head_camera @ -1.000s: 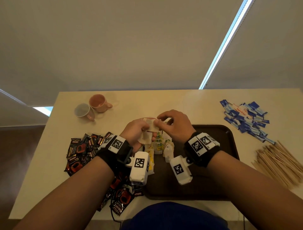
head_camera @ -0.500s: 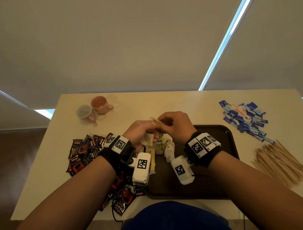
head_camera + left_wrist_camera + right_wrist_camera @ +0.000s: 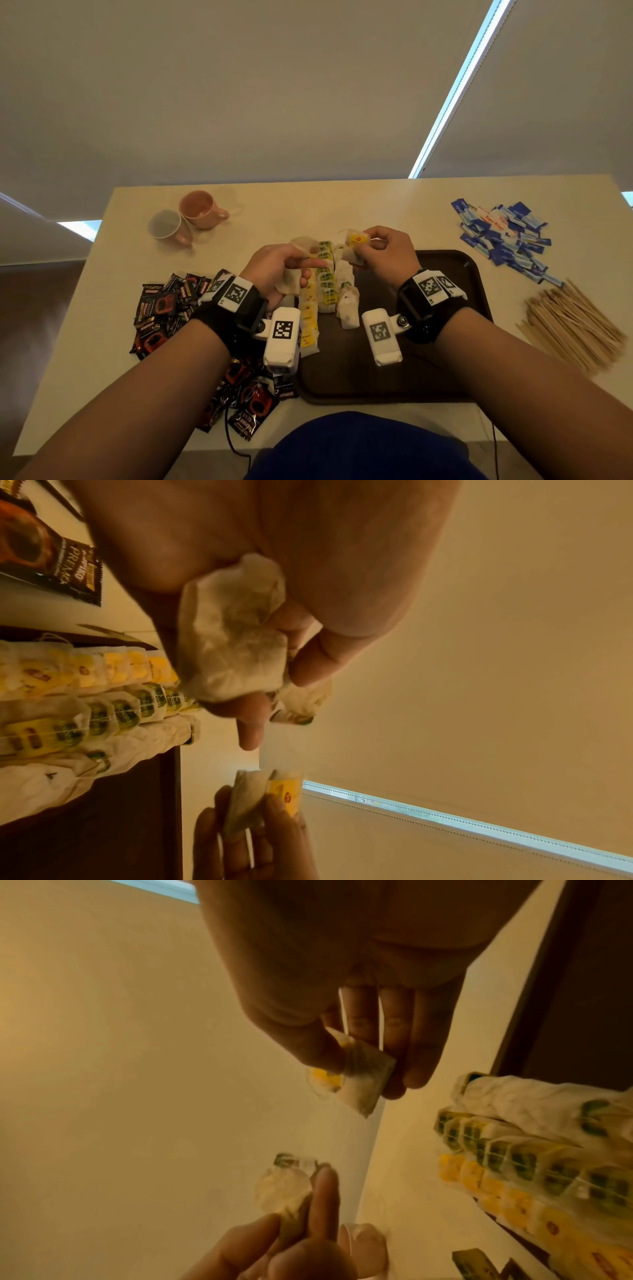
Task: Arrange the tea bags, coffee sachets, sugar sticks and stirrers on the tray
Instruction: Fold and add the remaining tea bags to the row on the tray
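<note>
The tray [image 3: 445, 270] on the bench [image 3: 308, 212] carries rows of tea bags [image 3: 325, 287]. The hands have drawn apart since a second ago: left hand [image 3: 284, 270] clutches several bags, right hand [image 3: 383, 253] pinches one yellow-tagged tea bag [image 3: 354, 246], separated for placing.

1. Table [image 3: 394, 205]: light cream top, carrying every item listed here.
2. Pink mug [image 3: 200, 209]: at the far left of the table, lying on its side.
3. Grey mug [image 3: 168, 226]: touching the pink mug, nearer the left edge, also on its side.
4. Roller blinds [image 3: 274, 85]: lowered behind the table, a bright gap between two panels.
</note>
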Available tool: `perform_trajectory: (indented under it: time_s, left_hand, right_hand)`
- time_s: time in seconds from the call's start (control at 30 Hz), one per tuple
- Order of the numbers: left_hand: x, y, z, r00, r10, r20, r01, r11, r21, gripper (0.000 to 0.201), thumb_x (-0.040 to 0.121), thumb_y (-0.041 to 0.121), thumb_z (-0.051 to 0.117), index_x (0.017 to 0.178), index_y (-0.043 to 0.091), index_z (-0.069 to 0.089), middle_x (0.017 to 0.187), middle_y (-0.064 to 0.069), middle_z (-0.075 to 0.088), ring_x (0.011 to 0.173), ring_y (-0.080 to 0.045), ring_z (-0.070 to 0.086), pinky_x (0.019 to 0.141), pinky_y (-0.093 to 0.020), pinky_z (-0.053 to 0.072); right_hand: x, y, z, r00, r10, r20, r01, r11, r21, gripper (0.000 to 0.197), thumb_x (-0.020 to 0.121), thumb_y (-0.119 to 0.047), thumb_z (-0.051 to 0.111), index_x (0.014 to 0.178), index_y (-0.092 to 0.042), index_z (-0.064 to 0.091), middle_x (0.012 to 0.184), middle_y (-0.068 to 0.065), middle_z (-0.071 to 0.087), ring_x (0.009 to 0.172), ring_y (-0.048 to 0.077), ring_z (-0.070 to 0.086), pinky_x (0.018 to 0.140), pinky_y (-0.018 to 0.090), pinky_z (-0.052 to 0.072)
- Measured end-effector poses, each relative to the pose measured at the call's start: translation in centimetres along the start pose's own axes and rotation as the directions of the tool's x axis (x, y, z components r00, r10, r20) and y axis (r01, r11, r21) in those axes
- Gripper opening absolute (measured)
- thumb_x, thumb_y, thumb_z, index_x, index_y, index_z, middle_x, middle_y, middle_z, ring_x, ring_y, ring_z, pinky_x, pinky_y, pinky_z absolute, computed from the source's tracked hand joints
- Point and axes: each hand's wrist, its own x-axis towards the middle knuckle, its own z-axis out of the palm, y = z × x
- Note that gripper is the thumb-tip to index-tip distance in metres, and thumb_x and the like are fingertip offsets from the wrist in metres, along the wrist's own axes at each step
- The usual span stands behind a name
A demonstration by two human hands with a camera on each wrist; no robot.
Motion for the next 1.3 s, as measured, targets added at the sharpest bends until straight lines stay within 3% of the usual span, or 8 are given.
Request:
perform_trajectory:
  time_s: [0.13,0.3,0.5,0.63,0.77,0.9,1.1,1.3]
  left_hand:
    - [-0.2,-0.1,-0.3,1.000,-0.007,0.002,0.008,0.999,-0.040,0.033,0.097,0.008,0.041,0.120,-0.007,0.060,0.097,-0.019,0.072,0.050,-0.013,0.050,0.041,-0.021,0.044]
    - [-0.6,0.0,-0.6,1.000,0.012,0.024,-0.011,0.997,-0.071,0.032,0.097,0.009,0.043,0.118,-0.004,0.062,0.103,-0.018,0.070,0.050,-0.013,0.050,0.041,-0.021,0.043]
    - [-0.8,0.1,-0.5,0.999,0.047,0.026,-0.046,0.998,-0.046,0.030,0.096,0.007,0.042,0.114,-0.005,0.063,0.100,-0.019,0.068,0.049,-0.014,0.049,0.040,-0.022,0.041]
    - [-0.6,-0.4,-0.7,0.998,0.065,0.024,-0.065,0.998,-0.025,0.032,0.096,0.005,0.042,0.116,-0.009,0.063,0.097,-0.021,0.069,0.051,-0.016,0.049,0.042,-0.023,0.043]
    - [-0.6,-0.7,-1.0,0.997,0.065,0.036,-0.064,0.998,-0.019,0.029,0.097,0.005,0.043,0.113,-0.008,0.063,0.093,-0.021,0.069,0.053,-0.017,0.049,0.043,-0.023,0.042]
    - [-0.6,-1.1,-1.4,0.997,0.056,0.049,-0.055,0.998,-0.021,0.029,0.097,0.005,0.042,0.112,-0.007,0.064,0.094,-0.021,0.069,0.056,-0.017,0.048,0.046,-0.024,0.043]
    - [-0.9,-1.3,-1.2,0.994,0.072,0.077,-0.072,0.997,-0.005,0.027,0.097,0.003,0.043,0.111,-0.007,0.063,0.087,-0.020,0.071,0.052,-0.017,0.050,0.044,-0.024,0.043]
    - [-1.5,-1.1,-0.7,0.983,0.113,0.147,-0.127,0.988,0.090,0.028,0.095,0.004,0.045,0.112,-0.008,0.065,0.089,-0.022,0.071,0.049,-0.018,0.050,0.045,-0.024,0.043]
  right_hand:
    - [-0.4,1.3,-0.2,0.998,0.067,0.017,-0.067,0.997,0.029,0.008,0.087,-0.001,0.068,0.091,-0.008,0.065,0.090,0.016,0.072,0.084,0.027,0.072,0.077,0.046,0.061]
    - [-1.6,3.9,0.7,0.981,-0.006,0.196,0.066,0.951,-0.301,0.009,0.082,-0.019,0.079,0.087,-0.015,0.073,0.085,0.001,0.071,0.075,0.008,0.061,0.073,0.028,0.052]
    - [-3.8,9.4,5.2,0.843,0.240,0.482,0.094,0.816,-0.570,0.020,0.084,-0.024,0.077,0.103,-0.020,0.073,0.084,-0.008,0.064,0.075,0.006,0.057,0.074,0.024,0.051]
    - [-4.2,12.1,7.9,0.838,0.324,0.439,0.051,0.755,-0.653,0.023,0.085,-0.015,0.075,0.108,-0.017,0.073,0.091,-0.002,0.067,0.082,0.012,0.062,0.076,0.024,0.055]
    - [-4.1,13.1,8.8,0.903,0.295,0.312,-0.005,0.734,-0.679,0.017,0.082,-0.016,0.076,0.098,-0.014,0.070,0.092,0.001,0.067,0.085,0.017,0.063,0.082,0.031,0.057]
    - [-3.9,12.8,8.5,0.923,0.274,0.271,0.010,0.686,-0.728,0.021,0.080,-0.029,0.078,0.086,-0.014,0.065,0.091,0.002,0.066,0.082,0.017,0.060,0.071,0.028,0.052]
    - [-1.6,6.2,4.3,0.987,-0.062,0.151,0.123,0.891,-0.438,0.016,0.093,-0.029,0.065,0.097,-0.017,0.075,0.083,-0.004,0.071,0.076,0.009,0.066,0.070,0.024,0.051]
    - [-0.1,-0.5,2.0,0.919,-0.292,0.265,0.324,0.942,-0.086,0.027,0.094,-0.006,0.060,0.115,-0.019,0.069,0.107,0.005,0.071,0.089,0.014,0.069,0.075,0.027,0.057]
